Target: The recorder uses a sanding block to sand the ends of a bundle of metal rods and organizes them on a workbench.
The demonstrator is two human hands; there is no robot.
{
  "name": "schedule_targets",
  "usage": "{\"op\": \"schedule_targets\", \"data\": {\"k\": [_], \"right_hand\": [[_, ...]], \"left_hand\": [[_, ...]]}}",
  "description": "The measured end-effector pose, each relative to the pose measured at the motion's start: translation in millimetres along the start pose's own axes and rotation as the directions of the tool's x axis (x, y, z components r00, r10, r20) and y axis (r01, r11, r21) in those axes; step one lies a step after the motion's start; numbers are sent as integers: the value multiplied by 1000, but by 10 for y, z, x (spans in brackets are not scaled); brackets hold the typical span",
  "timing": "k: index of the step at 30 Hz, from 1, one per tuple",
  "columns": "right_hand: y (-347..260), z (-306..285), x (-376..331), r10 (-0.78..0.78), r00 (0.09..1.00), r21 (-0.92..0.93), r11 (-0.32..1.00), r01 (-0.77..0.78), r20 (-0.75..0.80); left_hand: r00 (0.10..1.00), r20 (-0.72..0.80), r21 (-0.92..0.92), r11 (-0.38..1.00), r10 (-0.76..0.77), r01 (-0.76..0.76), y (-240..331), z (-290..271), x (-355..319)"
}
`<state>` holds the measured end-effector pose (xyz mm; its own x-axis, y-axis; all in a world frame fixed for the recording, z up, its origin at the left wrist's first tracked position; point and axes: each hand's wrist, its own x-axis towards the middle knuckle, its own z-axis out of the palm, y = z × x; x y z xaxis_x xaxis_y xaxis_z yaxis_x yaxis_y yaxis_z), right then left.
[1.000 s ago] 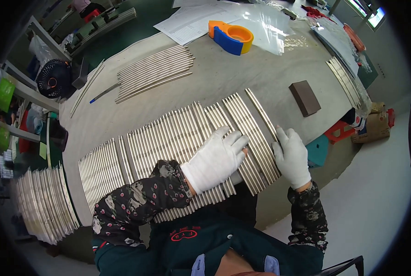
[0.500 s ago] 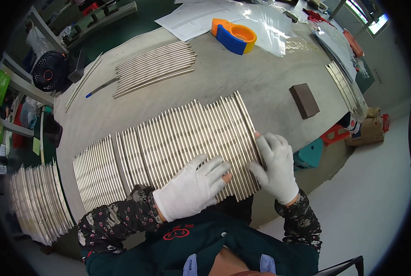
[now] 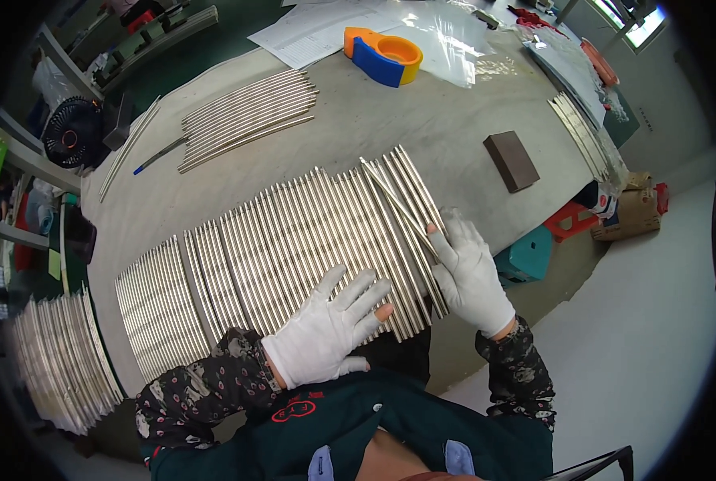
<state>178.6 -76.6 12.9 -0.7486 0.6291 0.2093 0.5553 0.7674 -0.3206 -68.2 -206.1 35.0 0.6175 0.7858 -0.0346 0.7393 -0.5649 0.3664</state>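
Observation:
A long row of thin silvery metal rods (image 3: 282,248) lies side by side near the table's front edge. My left hand (image 3: 319,335), white-gloved with a bare fingertip showing, rests flat on the near ends with its fingers spread. At the row's right end my right hand (image 3: 471,280), also gloved, curls its thumb and fingers onto a metal rod (image 3: 396,204). That rod slants across its neighbours, its far end leaning left. A few rods at this end stand apart from the row by a narrow gap. The fingers partly hide the rods under them.
Farther back lie a smaller group of rods (image 3: 246,116), a blue pen (image 3: 159,155), an orange and blue tape dispenser (image 3: 383,58) and papers (image 3: 302,42). A dark brown block (image 3: 511,162) sits at right. More rods (image 3: 65,361) are stacked at the left; a teal stool (image 3: 524,255) stands below the table.
One rod at the right end now slants across the others, and a gap has opened there. My right hand has shifted slightly onto it. The view has moved a little.

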Motion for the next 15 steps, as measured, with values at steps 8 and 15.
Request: {"op": "schedule_targets", "data": {"k": [8, 15], "right_hand": [[-500, -2, -12, -10, 999, -111, 994, 15, 45], [-394, 183, -99, 173, 965, 81, 984, -159, -196]], "left_hand": [[999, -7, -37, 998, -49, 49, 275, 102, 49], [993, -40, -22, 994, -107, 106, 361, 146, 81]]}}
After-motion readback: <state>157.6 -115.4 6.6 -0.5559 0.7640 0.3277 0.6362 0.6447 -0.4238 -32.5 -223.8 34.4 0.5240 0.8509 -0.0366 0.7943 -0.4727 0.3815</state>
